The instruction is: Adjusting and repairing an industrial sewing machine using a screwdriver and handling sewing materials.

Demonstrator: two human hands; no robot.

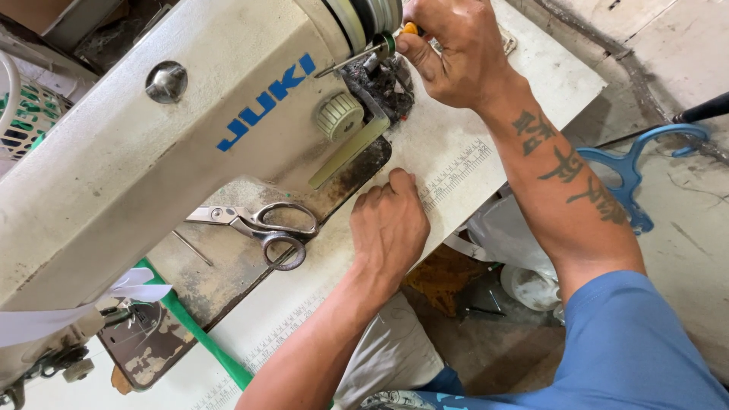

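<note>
We gripped a screwdriver in our right hand, fingers closed round its yellow handle, with the metal shaft laid toward the handwheel end of the industrial sewing machine. Only the handle's tip and the green collar showed past our thumb. The tool was at the far edge of the sewing table, just beside the grimy, lint-clogged opening under the handwheel.

Our left hand held nothing; it lay knuckles up, fingers curled, pressed on the table top at the front edge of the machine bed, touching the printed ruler strip that ran along the table's near edge.

Near that hand, a pair of steel scissors rested on the worn, rust-stained bed plate beneath the machine arm. A round stitch dial sat on the machine body above a flat olive lever. A green strip crossed the table toward its near left corner.
</note>
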